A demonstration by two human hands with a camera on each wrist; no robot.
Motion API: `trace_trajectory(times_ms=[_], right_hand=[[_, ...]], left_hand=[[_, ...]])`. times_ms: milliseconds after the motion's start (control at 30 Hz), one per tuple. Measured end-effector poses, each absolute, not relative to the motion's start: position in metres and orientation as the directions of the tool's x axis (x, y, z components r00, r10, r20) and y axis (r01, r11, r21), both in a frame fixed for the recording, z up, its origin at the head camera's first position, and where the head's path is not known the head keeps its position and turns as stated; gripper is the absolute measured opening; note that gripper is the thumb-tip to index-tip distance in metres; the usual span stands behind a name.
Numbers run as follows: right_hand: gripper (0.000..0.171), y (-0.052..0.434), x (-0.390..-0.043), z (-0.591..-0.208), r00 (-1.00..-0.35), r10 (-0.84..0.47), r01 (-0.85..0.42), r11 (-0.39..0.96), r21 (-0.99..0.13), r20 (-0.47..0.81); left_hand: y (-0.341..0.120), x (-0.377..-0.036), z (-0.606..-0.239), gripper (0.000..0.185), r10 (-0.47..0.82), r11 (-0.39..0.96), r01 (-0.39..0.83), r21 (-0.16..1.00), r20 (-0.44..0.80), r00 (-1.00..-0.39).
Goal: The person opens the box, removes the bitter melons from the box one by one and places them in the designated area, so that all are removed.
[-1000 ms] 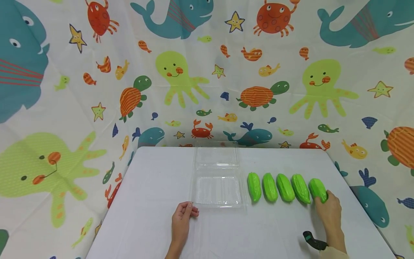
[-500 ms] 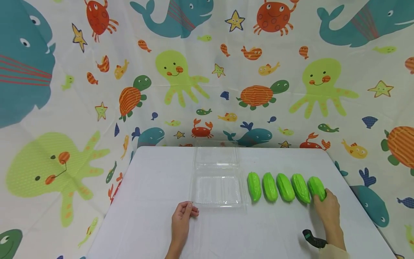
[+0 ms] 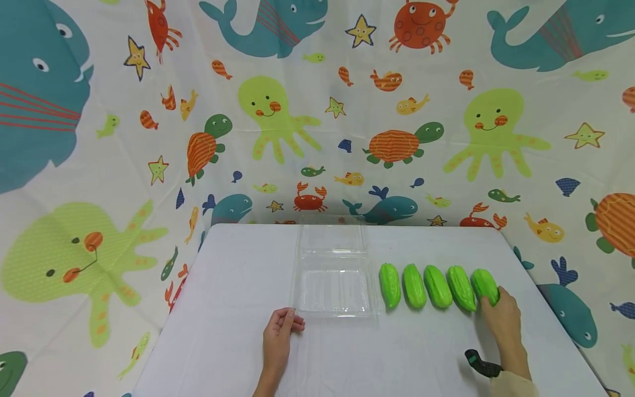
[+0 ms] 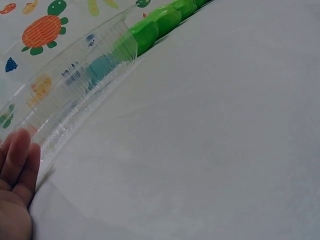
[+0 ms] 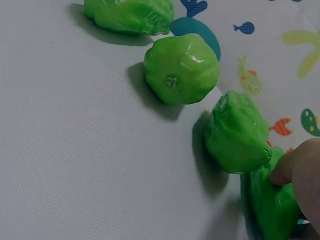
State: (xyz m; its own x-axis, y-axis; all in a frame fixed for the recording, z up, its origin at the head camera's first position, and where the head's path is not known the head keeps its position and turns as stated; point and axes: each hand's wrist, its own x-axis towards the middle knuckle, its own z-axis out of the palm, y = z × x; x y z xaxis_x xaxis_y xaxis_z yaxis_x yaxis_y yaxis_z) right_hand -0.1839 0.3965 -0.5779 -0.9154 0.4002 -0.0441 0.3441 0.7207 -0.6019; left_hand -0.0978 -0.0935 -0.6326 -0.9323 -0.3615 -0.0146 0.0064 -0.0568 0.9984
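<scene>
Several green gourds lie in a row on the white table, right of a clear plastic clamshell box with its lid open at the back. My right hand grips the rightmost gourd at its near end. In the right wrist view a finger curls over that gourd, with its neighbours beside it. My left hand rests on the table at the box's front left corner. The left wrist view shows its straight fingers beside the box wall.
A cloth printed with sea animals hangs behind and at both sides of the table. A black wrist device sits by my right forearm. The table's right edge runs close to the held gourd.
The right hand and the rightmost gourd have shifted very slightly away from me. The left hand has stayed in place.
</scene>
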Motion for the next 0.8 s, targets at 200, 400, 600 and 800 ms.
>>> trace_trajectory(times_ms=[200,400,600,800], right_hand=[[0.067,0.398,-0.183,-0.575,-0.912,0.405,0.357,0.705,-0.612,-0.066],[0.066,0.393,-0.182,-0.567,-0.91,0.414,0.336,0.707,-0.622,-0.02],[0.064,0.384,-0.177,-0.556,-0.903,0.426,0.303,0.719,-0.626,0.052],[0.063,0.373,-0.168,-0.543,-0.897,0.434,0.288,0.723,-0.628,0.089]], left_hand=[[-0.093,-0.098,-0.632,0.029,-0.365,-0.073,-0.006,0.997,-0.032,-0.931],[-0.093,-0.098,-0.631,0.031,-0.364,-0.081,-0.009,0.997,-0.037,-0.931],[-0.097,-0.096,-0.629,0.033,-0.351,-0.115,-0.017,0.993,-0.057,-0.935],[-0.103,-0.092,-0.624,0.034,-0.339,-0.163,-0.043,0.986,-0.097,-0.936]])
